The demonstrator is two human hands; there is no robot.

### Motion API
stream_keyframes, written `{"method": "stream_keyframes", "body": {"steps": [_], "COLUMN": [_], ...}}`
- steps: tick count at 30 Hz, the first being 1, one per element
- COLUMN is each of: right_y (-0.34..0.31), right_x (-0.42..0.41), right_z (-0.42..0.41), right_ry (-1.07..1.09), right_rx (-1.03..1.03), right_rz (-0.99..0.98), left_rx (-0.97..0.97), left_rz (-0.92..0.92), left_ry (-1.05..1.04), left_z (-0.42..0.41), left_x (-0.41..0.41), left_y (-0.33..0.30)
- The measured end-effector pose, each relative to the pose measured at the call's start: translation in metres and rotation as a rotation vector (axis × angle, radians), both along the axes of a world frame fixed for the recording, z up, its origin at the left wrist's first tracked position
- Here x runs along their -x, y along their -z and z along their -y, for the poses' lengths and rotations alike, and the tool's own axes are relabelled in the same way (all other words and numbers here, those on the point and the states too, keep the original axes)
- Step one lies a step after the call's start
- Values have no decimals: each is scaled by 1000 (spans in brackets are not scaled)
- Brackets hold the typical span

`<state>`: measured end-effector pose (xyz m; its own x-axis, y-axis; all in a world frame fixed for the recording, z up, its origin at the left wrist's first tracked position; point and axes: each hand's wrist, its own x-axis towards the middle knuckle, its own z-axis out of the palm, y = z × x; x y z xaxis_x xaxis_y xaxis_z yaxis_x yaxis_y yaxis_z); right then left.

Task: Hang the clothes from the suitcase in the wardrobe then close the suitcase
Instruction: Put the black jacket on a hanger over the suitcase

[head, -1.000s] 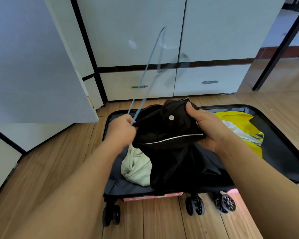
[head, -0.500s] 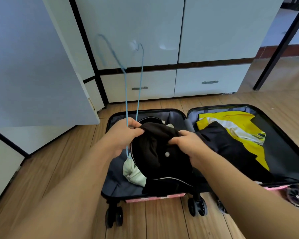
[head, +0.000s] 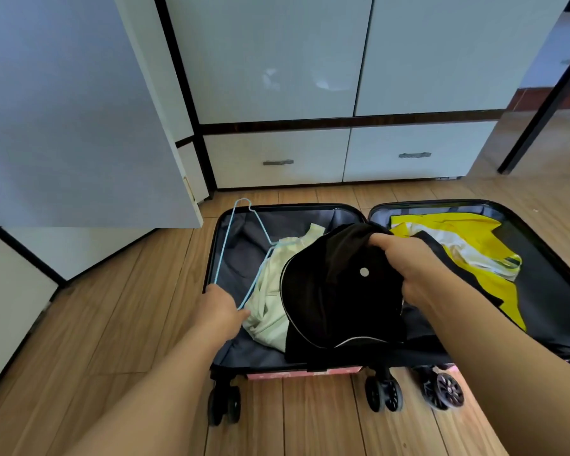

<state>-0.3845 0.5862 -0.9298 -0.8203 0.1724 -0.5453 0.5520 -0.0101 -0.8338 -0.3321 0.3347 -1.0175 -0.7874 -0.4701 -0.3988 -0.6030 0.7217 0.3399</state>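
Note:
An open suitcase (head: 540, 238) lies flat on the wooden floor before the white wardrobe (head: 310, 60). My right hand (head: 408, 271) grips a black garment (head: 336, 307) with white piping and a snap button, lifted over the left half. My left hand (head: 221, 311) holds a light blue wire hanger (head: 226, 245) by its lower end; the hanger leans away over the left half, hook toward the wardrobe. A pale green garment (head: 270, 301) lies under the black one. A yellow and white garment (head: 468, 251) lies in the right half.
An open wardrobe door (head: 63, 110) juts out at the left. Two drawers with grey handles (head: 278, 162) sit low behind the suitcase. A black metal post (head: 547, 93) stands at the right. The suitcase wheels (head: 384, 394) face me.
My left hand has moved away from the black garment, down and left, tipping the hanger low over the suitcase. My right hand has kept its grip on the black garment.

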Motion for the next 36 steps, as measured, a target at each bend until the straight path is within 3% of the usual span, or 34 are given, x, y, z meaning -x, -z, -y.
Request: {"method": "stream_keyframes", "body": {"steps": [5,10,12,14,16,18,21,25,27,29,31,32,34,36], "right_y": [-26,-27,-26,-27,-29,-31,-37,-38,-31,-15,2,7,7,-3], "right_x": [7,2,0,0,-1,-4,-4,-4,-3,4,6,3,-12,-29], "right_z": [-8,4,9,13,17,23,20,-18,-37,-50,-49,-43,-17,16], "right_ry": [23,-68,-105,-126,-161,-226,-343,-362,-377,-356,-228,-141,-65,-237], "right_rx": [68,51,25,3,-3,73,277,390,142,-435,-983,-1073,-969,-833], "right_rz": [-89,-56,-57,-73,-114,-157,-97,-16,-92,-217,-341,-439,-749,-996], "left_rx": [161,306,306,211,-207,-592,-557,-279,-506,-913,-1147,-1168,-1142,-1143], "left_rz": [204,334,209,-72,-352,-386,-297,-359,-393,-361,-315,-309,-311,-293], "left_ry": [193,366,255,153,110,274,508,494,244,-66,-317,-384,-463,-480], "left_z": [1,-10,-14,-23,-42,-67,-82,-67,-61,-60,-63,-65,-71,-78], "left_x": [-4,4,16,29,38,37,33,36,34,34,36,38,40,40], "left_y": [4,-12,-25,-51,-80,-112,-117,-101,-100,-105,-106,-104,-104,-103]}}
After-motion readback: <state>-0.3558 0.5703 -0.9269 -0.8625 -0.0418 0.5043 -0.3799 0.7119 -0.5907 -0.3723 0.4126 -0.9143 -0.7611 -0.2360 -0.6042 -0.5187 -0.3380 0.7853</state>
